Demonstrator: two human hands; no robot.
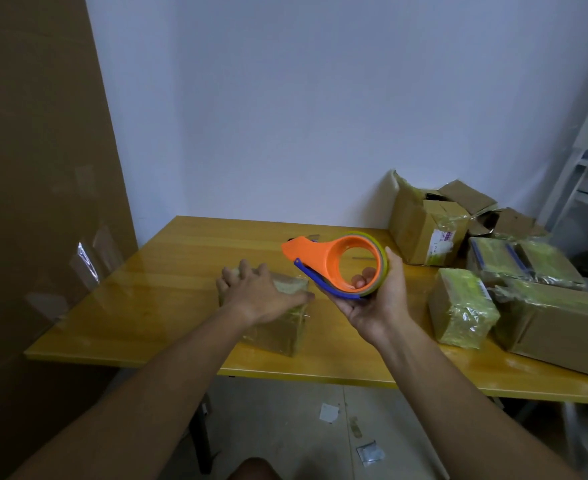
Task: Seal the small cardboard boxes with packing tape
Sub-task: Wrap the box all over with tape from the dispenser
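Observation:
A small cardboard box point(278, 332), wrapped in clear tape, sits near the front edge of the yellow wooden table point(167, 271). My left hand point(259, 296) lies flat on top of it, fingers spread. My right hand point(377, 299) holds an orange tape dispenser point(323, 258) with a blue lever and a roll of clear tape, lifted above the table just right of the box. The dispenser's cutter end points left, away from the box.
Several taped boxes crowd the table's right side: a small one point(460, 308), a long one point(569, 336), an open one point(424, 226) by the wall. A tall cardboard sheet point(39, 188) stands at the left. Scraps of paper point(329, 412) lie on the floor.

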